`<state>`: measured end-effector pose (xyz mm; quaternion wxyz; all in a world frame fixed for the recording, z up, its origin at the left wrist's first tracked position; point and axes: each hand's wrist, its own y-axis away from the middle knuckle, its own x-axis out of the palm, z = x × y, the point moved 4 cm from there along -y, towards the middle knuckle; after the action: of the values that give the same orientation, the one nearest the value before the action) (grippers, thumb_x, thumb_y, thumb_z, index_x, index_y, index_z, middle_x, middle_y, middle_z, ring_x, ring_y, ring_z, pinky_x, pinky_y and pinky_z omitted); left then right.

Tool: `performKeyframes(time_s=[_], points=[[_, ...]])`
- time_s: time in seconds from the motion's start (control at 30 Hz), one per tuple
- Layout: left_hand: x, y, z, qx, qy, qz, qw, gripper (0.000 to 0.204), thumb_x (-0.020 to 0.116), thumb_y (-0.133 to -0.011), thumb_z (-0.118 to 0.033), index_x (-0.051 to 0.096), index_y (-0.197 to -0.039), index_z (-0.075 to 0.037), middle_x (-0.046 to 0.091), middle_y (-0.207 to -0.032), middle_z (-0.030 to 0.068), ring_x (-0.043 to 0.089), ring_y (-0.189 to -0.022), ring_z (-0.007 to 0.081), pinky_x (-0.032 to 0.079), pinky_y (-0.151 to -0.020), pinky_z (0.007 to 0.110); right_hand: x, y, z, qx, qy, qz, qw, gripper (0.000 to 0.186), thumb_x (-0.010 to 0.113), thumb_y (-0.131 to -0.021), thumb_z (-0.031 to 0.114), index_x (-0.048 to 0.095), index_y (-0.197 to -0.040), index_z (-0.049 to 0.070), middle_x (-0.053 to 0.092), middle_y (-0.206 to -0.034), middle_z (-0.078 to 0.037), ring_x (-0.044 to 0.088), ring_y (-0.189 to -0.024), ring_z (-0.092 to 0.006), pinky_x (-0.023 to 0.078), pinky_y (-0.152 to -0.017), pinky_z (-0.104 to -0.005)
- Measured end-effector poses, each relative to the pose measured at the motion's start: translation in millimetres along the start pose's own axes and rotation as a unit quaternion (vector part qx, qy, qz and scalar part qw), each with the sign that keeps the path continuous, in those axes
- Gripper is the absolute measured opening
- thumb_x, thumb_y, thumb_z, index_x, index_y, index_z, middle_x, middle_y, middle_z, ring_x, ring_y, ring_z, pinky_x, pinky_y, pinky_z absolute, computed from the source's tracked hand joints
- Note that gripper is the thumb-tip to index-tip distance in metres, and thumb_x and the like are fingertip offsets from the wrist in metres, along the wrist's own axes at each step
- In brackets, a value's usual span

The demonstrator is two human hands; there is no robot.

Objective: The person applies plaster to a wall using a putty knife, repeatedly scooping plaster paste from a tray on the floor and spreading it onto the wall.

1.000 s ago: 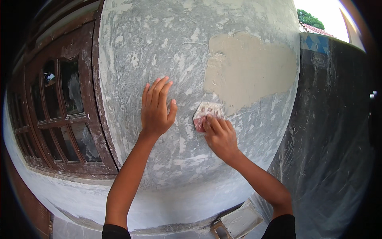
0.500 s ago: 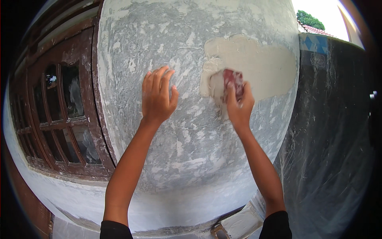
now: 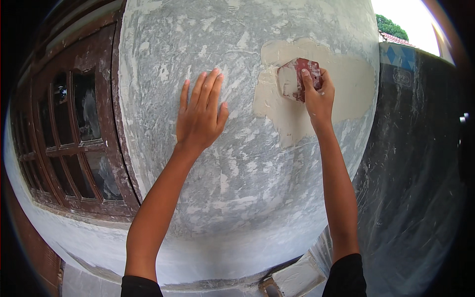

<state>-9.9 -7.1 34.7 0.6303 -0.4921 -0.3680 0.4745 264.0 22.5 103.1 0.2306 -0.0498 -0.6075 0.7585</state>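
Note:
My right hand grips a red putty spreader, thumb on its near face. Pale filler coats the spreader's left side. It is held against the upper left of a wet beige putty patch on the grey, white-streaked wall. The patch's lower edge is ragged and reaches down below my right hand. To the left, my left hand lies against bare wall with fingers stretched out, holding nothing.
A brown wooden window frame with glass panes stands at the left. Dark plastic sheeting hangs at the right. Down by the wall's foot lies a putty-smeared pale tray or board. A tree and roof show beyond the wall.
My right hand has moved up and right with the spreader. The putty now covers more wall at the lower left of the patch. My left hand's fingers have straightened and flattened.

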Motion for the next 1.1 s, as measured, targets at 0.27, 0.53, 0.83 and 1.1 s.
performKeyframes(time_s=[0.27,0.53,0.83,1.1], points=[[3.5,-0.8,-1.5,-0.003,-0.046,0.041,0.998,0.059,0.047,-0.100,-0.028,0.034,-0.156,-0.014,0.034,-0.161,0.0025,0.027,-0.151,0.0208,0.014,-0.126,0.049,3.5,-4.3,-2.0,0.002,0.004,-0.004,1.000,0.025,0.070,-0.095,0.021,0.065,-0.104,-0.001,0.071,-0.087,-0.009,0.065,-0.076,-0.0132,0.052,-0.072,-0.0295],[3.9,-0.9,-1.9,-0.001,-0.074,0.036,0.997,0.057,0.047,-0.099,-0.030,0.038,-0.153,-0.014,0.037,-0.160,0.0009,0.031,-0.150,0.0193,0.017,-0.126,0.049,7.2,-4.0,-6.2,0.003,0.012,0.000,1.000,0.027,0.071,-0.095,0.023,0.065,-0.104,-0.002,0.071,-0.088,-0.010,0.066,-0.078,-0.0139,0.052,-0.073,-0.0307],[4.3,-0.1,-1.1,-0.005,-0.059,0.040,0.997,0.059,0.048,-0.099,-0.028,0.034,-0.156,-0.016,0.035,-0.161,0.0011,0.028,-0.151,0.0202,0.015,-0.126,0.049,5.5,-2.6,-0.8,0.009,-0.031,-0.023,0.999,0.027,0.071,-0.094,0.024,0.065,-0.103,-0.001,0.070,-0.086,-0.009,0.065,-0.076,-0.0140,0.052,-0.073,-0.0306],[4.1,-0.5,-2.1,-0.006,-0.060,0.041,0.997,0.059,0.049,-0.099,-0.028,0.035,-0.155,-0.016,0.036,-0.161,0.0014,0.028,-0.151,0.0208,0.015,-0.126,0.049,7.7,-3.2,0.7,-0.036,0.046,-0.019,0.998,0.028,0.072,-0.092,0.022,0.064,-0.103,-0.002,0.073,-0.088,-0.014,0.070,-0.076,-0.0201,0.054,-0.074,-0.0328]])
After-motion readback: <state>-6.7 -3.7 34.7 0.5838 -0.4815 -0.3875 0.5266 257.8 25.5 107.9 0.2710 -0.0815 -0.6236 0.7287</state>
